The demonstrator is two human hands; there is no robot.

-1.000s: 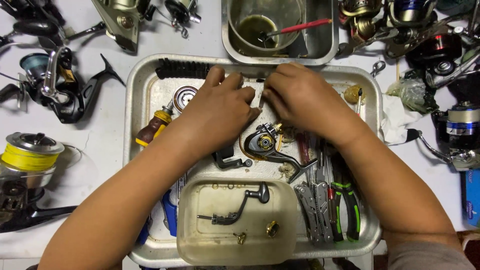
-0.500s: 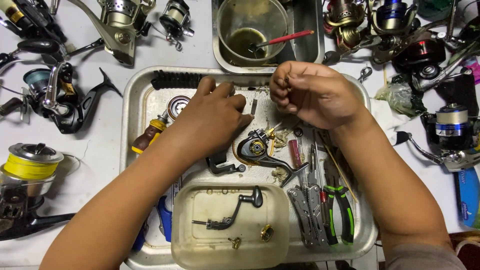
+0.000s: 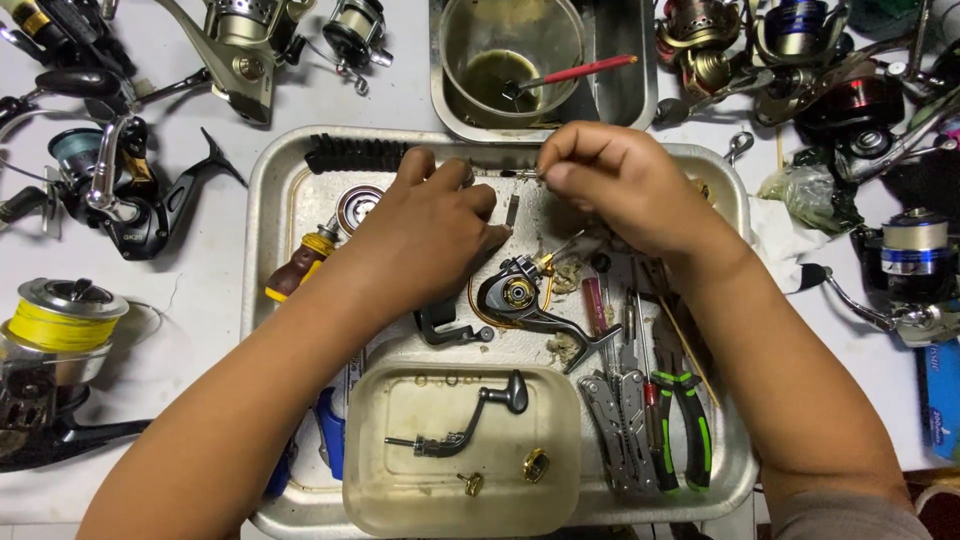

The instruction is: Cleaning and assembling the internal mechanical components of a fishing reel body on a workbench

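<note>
Both my hands work over a metal tray [image 3: 270, 200]. My left hand [image 3: 430, 225] rests curled on the tray, fingers closed around something small that I cannot make out. My right hand [image 3: 625, 185] pinches a thin metal pin [image 3: 520, 174] between thumb and forefinger, level with the left fingertips. Just below them lies a dark fishing reel body [image 3: 530, 300] with a gold centre. A clear plastic tub [image 3: 460, 450] at the tray's front holds a reel handle [image 3: 470, 420] and small brass parts.
A black brush [image 3: 355, 155], a yellow-collared screwdriver [image 3: 300, 265], a multitool [image 3: 620, 420] and green-handled pliers [image 3: 690, 420] lie in the tray. Behind it stands a cup of dark liquid with a red-handled brush [image 3: 510, 50]. Several reels [image 3: 110, 195] and a yellow line spool [image 3: 60, 320] surround the tray.
My right hand has lifted toward the tray's far edge and now pinches the thin pin. My left hand stays curled beside it. The view has shifted slightly.
</note>
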